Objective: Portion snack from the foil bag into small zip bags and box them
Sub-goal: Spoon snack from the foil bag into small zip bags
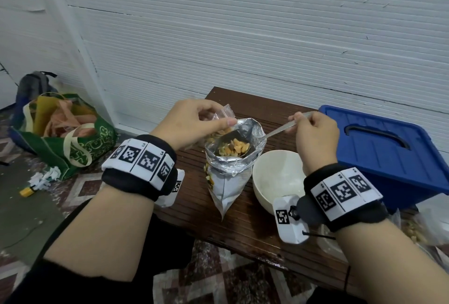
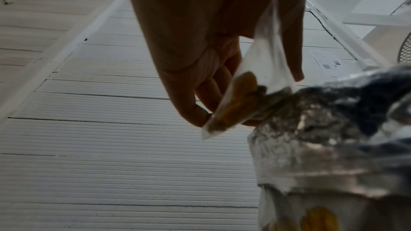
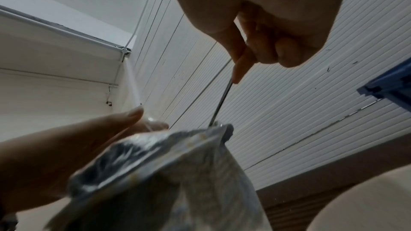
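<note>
An open silver foil bag (image 1: 228, 180) stands on the dark wooden table (image 1: 245, 228). My left hand (image 1: 194, 121) pinches a small clear zip bag (image 1: 227, 112) at the foil bag's far left rim; some yellow snack lies inside the zip bag (image 2: 246, 94). My right hand (image 1: 313, 131) grips the handle of a metal spoon (image 1: 279, 130). The spoon's bowl sits inside the foil bag's mouth, loaded with orange and pale snack pieces (image 1: 234, 149). In the right wrist view the spoon's handle (image 3: 222, 101) runs down into the foil bag (image 3: 169, 169).
A white bowl (image 1: 277, 177) stands right of the foil bag. A blue lidded plastic box (image 1: 386, 150) is at the table's right. Filled clear bags (image 1: 418, 228) lie near my right forearm. A green tote (image 1: 63, 136) and a backpack (image 1: 31, 85) sit on the floor left.
</note>
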